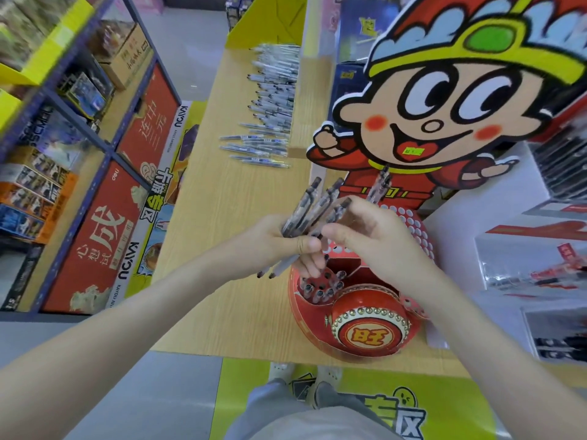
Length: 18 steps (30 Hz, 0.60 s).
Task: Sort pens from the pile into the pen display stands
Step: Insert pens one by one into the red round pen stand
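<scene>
The left hand (279,238) grips the pen bundle (305,208) above the display stand (295,312) at 6 o'clock; the right hand (371,230), pinching a single pen (380,185), should lower it upright into a free hole.

Bright, even shop light casts almost no shadows, the wide lens bends the shelves (68,100) far left of the grip, and the pens (273,100) beyond it smear with blur.

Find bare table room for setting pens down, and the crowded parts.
Free: wooden table between the pen pile and the left hand; also left of the red pen display stand. Crowded: the far end under the pile, and around the stand and cartoon cutout.
</scene>
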Tool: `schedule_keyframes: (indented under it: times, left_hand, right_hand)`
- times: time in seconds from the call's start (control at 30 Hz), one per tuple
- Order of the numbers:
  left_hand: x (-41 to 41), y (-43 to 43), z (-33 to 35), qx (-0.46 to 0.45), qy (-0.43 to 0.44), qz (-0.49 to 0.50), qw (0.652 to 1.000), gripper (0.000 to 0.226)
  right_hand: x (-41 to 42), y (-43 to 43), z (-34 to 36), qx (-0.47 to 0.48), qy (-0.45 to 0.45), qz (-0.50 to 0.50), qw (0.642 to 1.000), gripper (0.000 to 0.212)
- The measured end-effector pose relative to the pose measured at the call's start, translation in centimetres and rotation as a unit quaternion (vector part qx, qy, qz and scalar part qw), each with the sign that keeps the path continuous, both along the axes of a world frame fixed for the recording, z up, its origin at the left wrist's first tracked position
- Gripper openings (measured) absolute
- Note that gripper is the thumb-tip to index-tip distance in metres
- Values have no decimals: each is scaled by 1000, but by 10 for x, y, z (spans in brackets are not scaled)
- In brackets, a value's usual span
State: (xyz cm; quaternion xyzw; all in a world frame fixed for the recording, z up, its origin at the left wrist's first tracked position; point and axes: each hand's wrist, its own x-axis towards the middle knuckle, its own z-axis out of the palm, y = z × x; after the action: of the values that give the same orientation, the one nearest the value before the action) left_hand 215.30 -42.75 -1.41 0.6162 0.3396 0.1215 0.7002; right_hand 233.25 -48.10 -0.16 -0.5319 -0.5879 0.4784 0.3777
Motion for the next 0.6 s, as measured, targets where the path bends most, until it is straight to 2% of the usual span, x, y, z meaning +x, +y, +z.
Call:
schedule_keyframes:
  times: [0.13, 0.23, 0.33, 0.4, 0.5, 0.6]
  left_hand:
    - [-9, 4, -4, -3, 0, 12, 1000, 24]
    - [-17, 4, -11, -4, 13, 53, 999, 26]
    - [-20, 3, -17, -2, 24, 68, 997, 23]
    - [-20, 2, -20, 0, 30, 71, 997, 19]
    - [-20, 1, -21, -3, 28, 58, 998, 20]
    - [-21, 1, -21, -10, 22, 41, 999, 20]
  right_hand:
    - [22, -9, 10, 11, 50, -33, 998, 18]
    - [45, -14, 12, 51, 23, -80, 995, 22]
    - [55, -18, 7, 44, -55, -57, 996, 18]
    - [52, -17, -1, 28, -127, -22, 991, 22]
    - [42, -15, -13, -2, -227, 46, 973, 21]
    - [37, -12, -24, -5, -289, 106, 951, 20]
